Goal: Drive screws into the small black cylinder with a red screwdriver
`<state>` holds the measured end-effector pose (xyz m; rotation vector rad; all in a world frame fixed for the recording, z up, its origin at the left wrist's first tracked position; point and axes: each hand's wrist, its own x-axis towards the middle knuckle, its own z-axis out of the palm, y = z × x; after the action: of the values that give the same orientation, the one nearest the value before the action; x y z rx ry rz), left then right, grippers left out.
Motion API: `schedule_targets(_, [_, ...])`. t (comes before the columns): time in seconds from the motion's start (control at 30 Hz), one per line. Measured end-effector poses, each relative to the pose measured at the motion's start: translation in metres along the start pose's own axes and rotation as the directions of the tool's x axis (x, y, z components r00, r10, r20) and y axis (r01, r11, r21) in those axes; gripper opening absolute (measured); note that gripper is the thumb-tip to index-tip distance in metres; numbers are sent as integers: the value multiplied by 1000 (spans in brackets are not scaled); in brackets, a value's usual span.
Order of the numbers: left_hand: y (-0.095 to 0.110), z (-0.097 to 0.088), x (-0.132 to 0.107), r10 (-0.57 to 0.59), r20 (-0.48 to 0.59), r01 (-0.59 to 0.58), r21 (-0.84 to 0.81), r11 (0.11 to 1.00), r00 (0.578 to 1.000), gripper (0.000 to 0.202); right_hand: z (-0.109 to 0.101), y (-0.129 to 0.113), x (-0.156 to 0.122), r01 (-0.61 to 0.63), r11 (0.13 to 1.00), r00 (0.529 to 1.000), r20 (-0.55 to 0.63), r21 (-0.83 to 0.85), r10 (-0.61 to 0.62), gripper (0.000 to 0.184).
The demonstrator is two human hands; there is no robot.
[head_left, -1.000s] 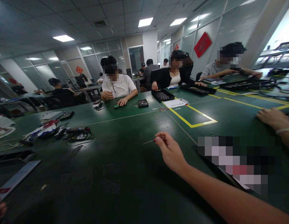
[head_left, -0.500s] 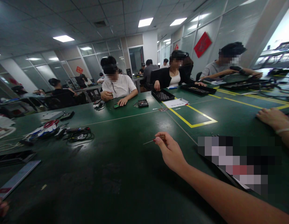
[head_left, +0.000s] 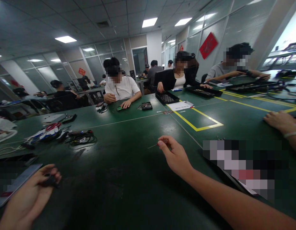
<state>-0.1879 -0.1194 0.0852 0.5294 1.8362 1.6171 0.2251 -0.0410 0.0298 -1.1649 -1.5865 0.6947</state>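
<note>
My right hand [head_left: 175, 155] reaches out over the green table [head_left: 129, 166] and pinches a thin tool with a red grip and a fine metal tip [head_left: 154, 145] that points left. My left hand [head_left: 28, 198] is at the lower left, fingers curled around a small dark object [head_left: 50, 181]. It lies beside a flat grey strip [head_left: 17, 183] at the table's edge.
A blurred flat device [head_left: 243, 166] lies right of my right hand. Another person's hand [head_left: 280, 123] rests at the far right. Cables and tools [head_left: 78, 137] lie at the left. Yellow tape [head_left: 198, 119] marks the table. Several people sit at the far side with trays [head_left: 166, 97].
My left hand has come up into view from the lower left corner, holding a small dark object. My right hand has stayed where it was.
</note>
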Motion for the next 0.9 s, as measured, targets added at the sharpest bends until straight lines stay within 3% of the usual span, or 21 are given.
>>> schedule_targets(0.1, [-16,47,-7,-34,218,51,-73,996,975,31,0,-3,-1,-19,1000,999,35,-22,20,27])
schedule_targets(0.2, [-30,101,-25,103,425,-117,8,993,899,31,0,-3,-1,-19,999,999,34,-30,20,28])
schedule_targets(0.27, [-35,135,-38,149,606,-241,72,968,782,28,0,-2,0,-6,999,1000,12,-34,7,27])
schedule_targets(0.37, [-37,180,-55,186,765,-411,111,905,616,27,0,-2,1,9,1000,999,-53,-21,-10,25])
schedule_targets(0.43, [-38,206,-64,233,801,-492,86,866,552,27,-1,-3,2,12,1000,995,-101,2,-12,27])
schedule_targets(0.5, [-44,225,-71,290,808,-584,81,808,513,26,-2,-5,2,2,1000,993,-122,11,-1,29])
schedule_targets(0.63, [-69,246,-80,380,833,-823,147,548,401,33,-4,-8,2,6,999,997,-72,-35,-8,27])
schedule_targets(0.7, [-83,249,-80,393,853,-880,145,453,343,45,-4,-9,2,16,998,999,-48,-58,-18,28])
schedule_targets(0.77, [-92,248,-78,406,862,-892,107,439,304,50,-2,-10,0,14,997,999,-34,-76,-17,28])
schedule_targets(0.9, [-93,244,-74,473,836,-872,15,489,280,46,-1,-8,-2,31,997,999,-20,-74,-32,25])
